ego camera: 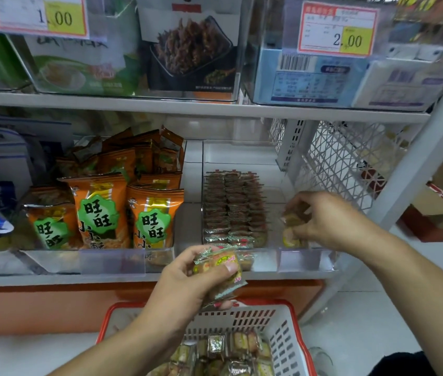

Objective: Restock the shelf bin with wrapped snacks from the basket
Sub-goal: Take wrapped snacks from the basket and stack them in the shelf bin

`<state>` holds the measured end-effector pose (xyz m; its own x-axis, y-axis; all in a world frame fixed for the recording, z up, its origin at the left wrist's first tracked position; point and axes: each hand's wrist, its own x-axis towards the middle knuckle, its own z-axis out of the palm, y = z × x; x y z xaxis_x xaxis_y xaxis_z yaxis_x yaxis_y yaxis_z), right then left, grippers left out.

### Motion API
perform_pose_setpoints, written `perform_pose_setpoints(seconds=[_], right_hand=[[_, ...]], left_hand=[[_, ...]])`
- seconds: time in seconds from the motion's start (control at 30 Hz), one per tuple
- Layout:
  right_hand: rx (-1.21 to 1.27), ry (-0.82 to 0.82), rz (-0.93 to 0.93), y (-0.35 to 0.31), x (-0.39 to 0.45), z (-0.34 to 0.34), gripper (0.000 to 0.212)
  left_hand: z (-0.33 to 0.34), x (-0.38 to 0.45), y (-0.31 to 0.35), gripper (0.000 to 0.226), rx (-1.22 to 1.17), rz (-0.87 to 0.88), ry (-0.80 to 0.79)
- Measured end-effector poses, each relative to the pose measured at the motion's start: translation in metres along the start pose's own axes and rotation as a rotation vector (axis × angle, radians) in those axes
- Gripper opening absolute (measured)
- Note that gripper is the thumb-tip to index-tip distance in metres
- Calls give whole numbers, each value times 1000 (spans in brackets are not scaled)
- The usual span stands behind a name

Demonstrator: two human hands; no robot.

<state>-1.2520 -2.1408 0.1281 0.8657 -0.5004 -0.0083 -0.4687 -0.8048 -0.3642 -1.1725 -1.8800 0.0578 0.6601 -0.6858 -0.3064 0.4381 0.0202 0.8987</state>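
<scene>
Head view: left hand [187,278] clutches spare wrapped snacks [221,270] just before the clear shelf bin [304,260], above the basket [282,329], feeding the right hand [326,221], which pinches snacks into the bin's vacant right side.

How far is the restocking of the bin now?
Two rows of snacks already fill the left part of the bin. The right hand is placing a few in the open right part, and the left hand holds a stack. Many remain in the basket.
</scene>
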Motion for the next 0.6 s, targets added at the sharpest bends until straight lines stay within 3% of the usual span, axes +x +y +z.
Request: perform_pose_setpoints(seconds=[0.23,0.43,0.6], right_hand=[[-118,-84,-55,-5,23,20,25],[-29,-135,-1,-4,30,22,28],[49,-337,32,-7,35,23,34]], left_hand=[[1,5,-4,49,-3,-19,-2],[3,7,-2,42,8,-24,-26],[9,7,0,57,-1,-20,-15]])
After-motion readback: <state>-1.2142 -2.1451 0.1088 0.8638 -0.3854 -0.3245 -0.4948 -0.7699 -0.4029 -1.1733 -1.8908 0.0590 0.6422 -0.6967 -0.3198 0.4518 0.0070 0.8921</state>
